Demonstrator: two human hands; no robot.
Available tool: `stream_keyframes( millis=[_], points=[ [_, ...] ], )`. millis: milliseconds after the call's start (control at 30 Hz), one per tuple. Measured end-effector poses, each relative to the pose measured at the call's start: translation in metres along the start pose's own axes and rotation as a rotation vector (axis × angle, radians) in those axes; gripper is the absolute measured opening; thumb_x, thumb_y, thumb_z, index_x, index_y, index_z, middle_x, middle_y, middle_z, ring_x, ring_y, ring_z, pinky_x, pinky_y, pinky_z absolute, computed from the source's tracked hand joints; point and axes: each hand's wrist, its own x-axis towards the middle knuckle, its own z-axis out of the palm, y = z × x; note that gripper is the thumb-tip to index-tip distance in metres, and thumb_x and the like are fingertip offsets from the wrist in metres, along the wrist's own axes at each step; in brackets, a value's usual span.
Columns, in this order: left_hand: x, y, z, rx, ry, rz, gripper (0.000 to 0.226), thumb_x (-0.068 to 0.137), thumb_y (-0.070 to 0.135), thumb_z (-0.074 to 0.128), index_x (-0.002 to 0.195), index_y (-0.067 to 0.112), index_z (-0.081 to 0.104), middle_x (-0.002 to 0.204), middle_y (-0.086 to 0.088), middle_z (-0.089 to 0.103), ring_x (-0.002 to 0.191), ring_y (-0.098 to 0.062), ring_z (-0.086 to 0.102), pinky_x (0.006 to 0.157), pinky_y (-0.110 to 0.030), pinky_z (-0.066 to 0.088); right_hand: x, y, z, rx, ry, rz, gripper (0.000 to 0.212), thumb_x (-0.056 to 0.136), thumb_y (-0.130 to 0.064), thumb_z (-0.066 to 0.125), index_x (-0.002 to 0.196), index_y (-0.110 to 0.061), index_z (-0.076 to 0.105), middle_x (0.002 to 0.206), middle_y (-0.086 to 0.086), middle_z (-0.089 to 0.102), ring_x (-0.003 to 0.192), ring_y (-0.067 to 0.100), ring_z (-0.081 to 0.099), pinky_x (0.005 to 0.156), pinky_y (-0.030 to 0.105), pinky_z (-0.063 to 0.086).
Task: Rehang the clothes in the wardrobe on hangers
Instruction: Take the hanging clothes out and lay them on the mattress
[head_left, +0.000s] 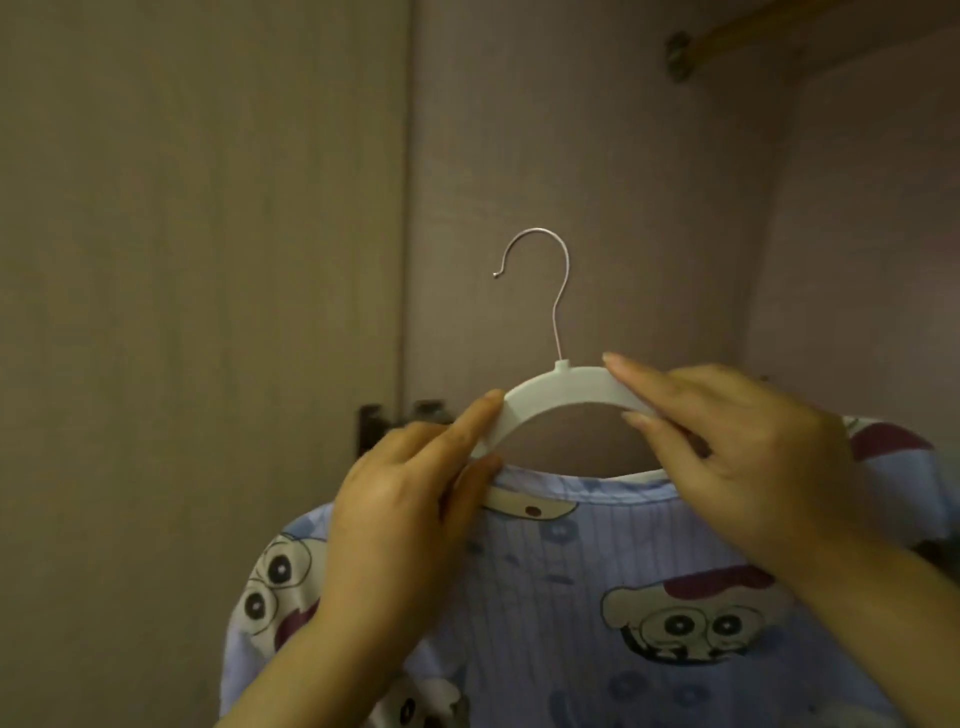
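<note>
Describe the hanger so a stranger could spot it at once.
Before the wardrobe's back panel is a blue cartoon-print shirt. The hanger arches out of its neckline, gripped by the left hand and right hand: plain white plastic with a thin metal hook, unlike the patterned cloth.

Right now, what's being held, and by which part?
The white hanger, carrying a blue cartoon-print shirt. The left hand pinches its left arm at the collar; the right hand grips its right arm beside the hook, which is free.
</note>
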Motion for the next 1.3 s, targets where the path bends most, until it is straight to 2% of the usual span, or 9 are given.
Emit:
stream_keyframes(
  millis=[233, 400, 567, 667, 800, 900, 1033, 1200, 1300],
  points=[
    [-0.051, -0.050, -0.133, 0.334, 0.037, -0.037, 0.037, 0.086, 0.032, 0.050, 0.123, 0.028, 0.053, 0.080, 0.015, 0.043, 0.067, -0.006, 0.043, 0.061, -0.017, 0.035, 0.029, -0.120, 0.050, 0.313, 0.012, -0.100, 0.036, 0.088, -0.022, 0.055, 0.122, -0.013, 0.059, 0.083, 0.006, 0.069, 0.061, 0.012, 0.052, 0.057, 0.021, 0.045],
    [-0.081, -0.083, -0.234, 0.471, 0.068, -0.138, 0.041, 0.084, 0.033, 0.051, 0.125, 0.031, 0.052, 0.080, 0.012, 0.050, 0.066, -0.005, 0.047, 0.057, -0.025, 0.043, 0.063, -0.222, 0.070, 0.486, 0.023, -0.165, 0.038, 0.087, -0.024, 0.055, 0.124, -0.013, 0.058, 0.086, 0.007, 0.070, 0.064, 0.020, 0.062, 0.055, 0.029, 0.054],
    [-0.108, -0.113, -0.346, 0.633, 0.098, -0.172, 0.034, 0.083, 0.029, 0.052, 0.117, 0.027, 0.053, 0.080, -0.002, 0.064, 0.075, -0.008, 0.050, 0.065, -0.021, 0.040, 0.093, -0.343, 0.080, 0.701, -0.025, -0.166, 0.041, 0.086, -0.027, 0.052, 0.125, -0.015, 0.057, 0.086, 0.005, 0.069, 0.060, 0.018, 0.059, 0.051, 0.029, 0.054],
    [-0.128, -0.127, -0.414, 0.740, 0.094, -0.203, 0.035, 0.084, 0.029, 0.052, 0.118, 0.023, 0.054, 0.081, -0.002, 0.065, 0.074, -0.007, 0.048, 0.063, -0.023, 0.042, 0.109, -0.417, 0.086, 0.823, -0.032, -0.180, 0.044, 0.084, -0.032, 0.057, 0.125, -0.014, 0.057, 0.083, 0.003, 0.068, 0.060, 0.009, 0.052, 0.053, 0.023, 0.052],
    [-0.153, -0.142, -0.495, 0.871, 0.098, -0.229, 0.034, 0.084, 0.027, 0.051, 0.117, 0.020, 0.056, 0.081, -0.003, 0.066, 0.073, -0.011, 0.053, 0.066, -0.027, 0.044, 0.127, -0.511, 0.097, 0.894, -0.017, -0.192, 0.040, 0.085, -0.023, 0.066, 0.122, -0.010, 0.061, 0.080, 0.003, 0.069, 0.063, 0.003, 0.044, 0.060, 0.015, 0.044],
    [-0.174, -0.155, -0.550, 0.972, 0.085, -0.274, 0.034, 0.084, 0.026, 0.051, 0.117, 0.019, 0.057, 0.082, -0.005, 0.067, 0.070, -0.019, 0.058, 0.065, -0.031, 0.046, 0.139, -0.576, 0.108, 1.001, -0.023, -0.201, 0.044, 0.081, -0.021, 0.058, 0.124, -0.010, 0.058, 0.085, 0.007, 0.070, 0.063, 0.011, 0.056, 0.060, 0.023, 0.052],
    [-0.198, -0.174, -0.607, 1.103, 0.090, -0.345, 0.035, 0.084, 0.026, 0.050, 0.114, 0.015, 0.065, 0.082, -0.007, 0.068, 0.067, -0.024, 0.061, 0.062, -0.034, 0.046, 0.153, -0.650, 0.126, 1.136, -0.074, -0.236, 0.048, 0.082, -0.022, 0.055, 0.128, -0.009, 0.054, 0.091, 0.009, 0.070, 0.072, 0.019, 0.065, 0.066, 0.026, 0.055],
    [-0.226, -0.209, -0.652, 1.236, 0.071, -0.428, 0.034, 0.083, 0.026, 0.052, 0.111, 0.014, 0.067, 0.079, -0.006, 0.069, 0.063, -0.023, 0.060, 0.060, -0.030, 0.044, 0.167, -0.726, 0.164, 1.244, -0.136, -0.306, 0.049, 0.081, -0.017, 0.062, 0.129, -0.009, 0.054, 0.089, 0.008, 0.070, 0.067, 0.019, 0.064, 0.058, 0.026, 0.055],
    [-0.240, -0.234, -0.674, 1.287, 0.089, -0.484, 0.032, 0.083, 0.025, 0.056, 0.110, 0.013, 0.068, 0.079, -0.007, 0.070, 0.063, -0.025, 0.061, 0.057, -0.036, 0.051, 0.176, -0.771, 0.192, 1.299, -0.167, -0.348, 0.056, 0.076, -0.009, 0.073, 0.129, -0.012, 0.054, 0.085, 0.006, 0.069, 0.061, 0.017, 0.061, 0.052, 0.026, 0.054]
  ],
)
